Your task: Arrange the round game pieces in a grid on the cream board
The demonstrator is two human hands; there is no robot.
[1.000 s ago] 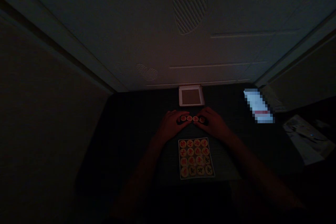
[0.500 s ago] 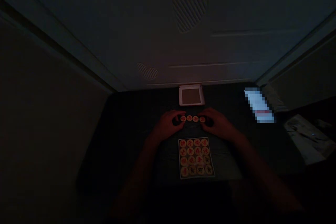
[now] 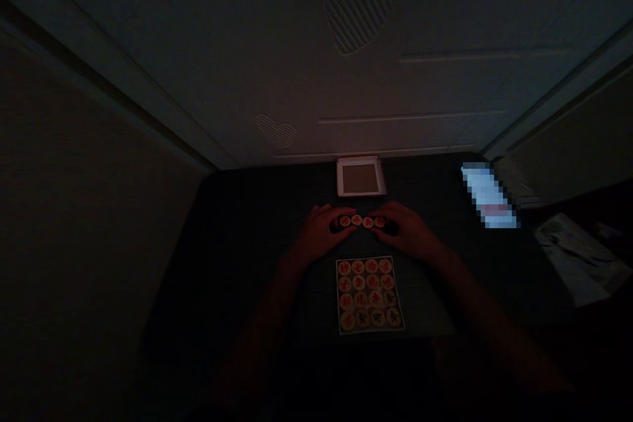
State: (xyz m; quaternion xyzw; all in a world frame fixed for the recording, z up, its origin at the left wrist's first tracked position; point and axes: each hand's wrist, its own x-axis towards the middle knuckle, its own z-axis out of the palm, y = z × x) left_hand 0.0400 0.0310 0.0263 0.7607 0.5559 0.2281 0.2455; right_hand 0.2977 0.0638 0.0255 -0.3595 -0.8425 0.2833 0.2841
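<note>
The scene is very dim. A short row of round pale game pieces with red marks [image 3: 362,221] lies on the dark table [image 3: 237,257]. My left hand [image 3: 319,237] presses against the row's left end and my right hand [image 3: 405,232] against its right end, fingers curled round the pieces. Just in front of the hands, nearer me, lies a square tray [image 3: 370,295] packed with several rows of similar round pieces, red-marked and dark-marked. Beyond the row sits an open white square box [image 3: 361,177] with nothing visible in it.
A pale wall panel with embossed hearts [image 3: 356,6] rises right behind the table's far edge. A blurred-out bright object [image 3: 487,196] lies at the right of the table. Papers or packaging [image 3: 573,257] rest further right, off the table edge.
Both hands stay at the ends of the row; they spread slightly half a second ago and have closed in on it again. The view shifted a little.
</note>
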